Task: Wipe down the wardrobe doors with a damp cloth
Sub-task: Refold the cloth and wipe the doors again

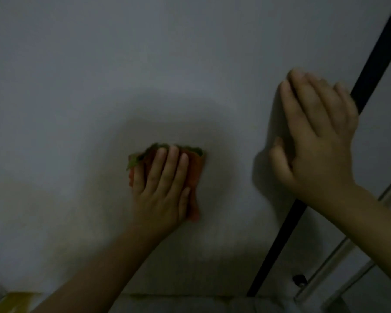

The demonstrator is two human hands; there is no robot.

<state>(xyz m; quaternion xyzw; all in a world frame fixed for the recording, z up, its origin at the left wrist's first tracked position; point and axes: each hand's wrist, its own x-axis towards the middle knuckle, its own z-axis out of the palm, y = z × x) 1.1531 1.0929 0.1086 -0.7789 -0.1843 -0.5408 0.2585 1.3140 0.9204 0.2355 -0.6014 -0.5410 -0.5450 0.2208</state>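
Observation:
A plain white wardrobe door [77, 98] fills almost the whole view in dim light. My left hand [160, 190] presses a folded orange cloth with a green edge [195, 177] flat against the door's middle, fingers stretched over it. Flat on the door further right lies my right hand [318, 136], fingers apart and holding nothing, partly over a black vertical strip [370, 71] at the door's edge.
The black strip runs diagonally from the top right down to the door's bottom edge. Right of it is another pale panel with metal rails [325, 274] and a small dark fitting [299, 280]. Something yellow [14, 302] shows at the bottom left corner.

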